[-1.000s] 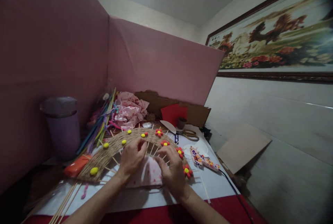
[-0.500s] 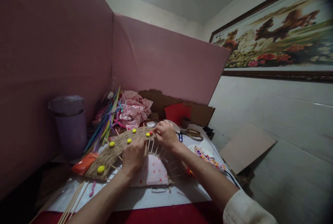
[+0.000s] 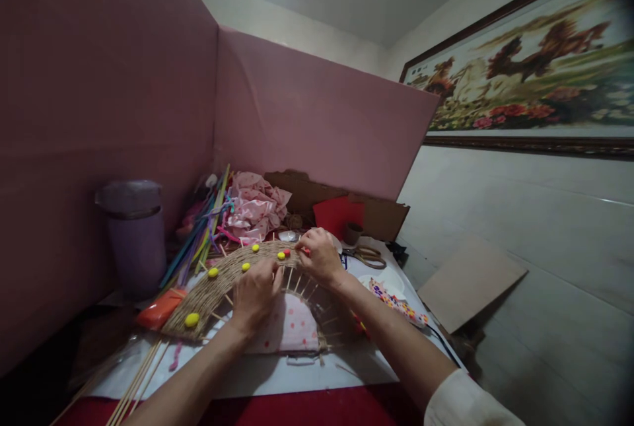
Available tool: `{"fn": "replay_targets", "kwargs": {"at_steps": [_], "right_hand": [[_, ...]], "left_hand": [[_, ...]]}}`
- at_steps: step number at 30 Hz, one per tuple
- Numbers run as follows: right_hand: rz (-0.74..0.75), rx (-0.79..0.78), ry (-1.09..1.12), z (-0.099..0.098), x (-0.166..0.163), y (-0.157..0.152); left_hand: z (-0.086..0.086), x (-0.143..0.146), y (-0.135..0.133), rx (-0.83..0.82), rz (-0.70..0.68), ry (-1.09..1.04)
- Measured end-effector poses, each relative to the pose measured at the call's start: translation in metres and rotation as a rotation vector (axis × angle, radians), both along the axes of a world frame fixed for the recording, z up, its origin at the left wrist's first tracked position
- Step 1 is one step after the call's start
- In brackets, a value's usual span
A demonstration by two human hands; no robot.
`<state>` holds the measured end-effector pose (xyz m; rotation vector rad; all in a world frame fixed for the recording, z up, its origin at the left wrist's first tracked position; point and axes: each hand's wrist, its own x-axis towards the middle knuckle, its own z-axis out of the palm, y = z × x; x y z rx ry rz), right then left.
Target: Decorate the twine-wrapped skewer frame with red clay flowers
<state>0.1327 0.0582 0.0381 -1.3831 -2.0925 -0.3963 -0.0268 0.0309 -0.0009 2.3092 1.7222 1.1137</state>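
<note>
A half-round woven twine fan [image 3: 230, 271] with thin sticks poking from its edges lies before me. Yellow dots [image 3: 192, 319] and a red dot [image 3: 286, 252] sit on its band. Its inner half circle is pale cloth with pink spots [image 3: 292, 323]. My left hand [image 3: 254, 292] is closed at the band's inner edge, its fingertips partly hidden. At the top of the band, my right hand [image 3: 319, 259] has its fingers bent together over another small red dot [image 3: 306, 251], which shows between them.
Scissors [image 3: 365, 255], a small brown pot [image 3: 352, 233] and a bead-patterned strip [image 3: 396, 304] lie to the right. Behind are crumpled pink cloth [image 3: 256, 208] and a red sheet [image 3: 339, 216]. A purple bin [image 3: 136, 241], an orange packet [image 3: 161, 309] and loose sticks [image 3: 136, 383] are at left.
My right hand has shifted slightly right along the band, and a second red dot now shows by its fingers. My left hand stays nearly in place.
</note>
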Motion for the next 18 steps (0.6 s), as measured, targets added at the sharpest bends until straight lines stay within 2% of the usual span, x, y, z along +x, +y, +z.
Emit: {"fn": "replay_targets", "kwargs": {"at_steps": [3, 5, 8, 11, 13, 15, 18], "right_hand": [[-0.021, 0.03, 0.083, 0.003, -0.001, -0.01], [0.014, 0.032, 0.218, 0.001, -0.005, -0.025], [0.103, -0.012, 0.37, -0.008, -0.016, -0.056], [0.206, -0.056, 0.471, -0.021, -0.025, -0.082], [0.205, -0.054, 0.514, -0.029, -0.026, -0.091], [0.133, -0.019, 0.509, -0.036, -0.022, -0.095], [0.077, 0.05, 0.42, -0.042, -0.014, -0.094]], "left_hand": [[0.001, 0.0, 0.004, -0.062, -0.167, -0.276], [0.002, 0.001, 0.007, -0.139, -0.303, -0.5], [0.002, 0.005, 0.006, -0.316, -0.499, -0.79], [0.004, 0.011, -0.003, -0.526, -0.657, -0.994], [0.007, 0.014, -0.012, -0.629, -0.752, -1.053], [0.01, 0.016, -0.021, -0.699, -0.853, -1.034], [0.012, 0.016, -0.026, -0.686, -0.867, -0.915]]}}
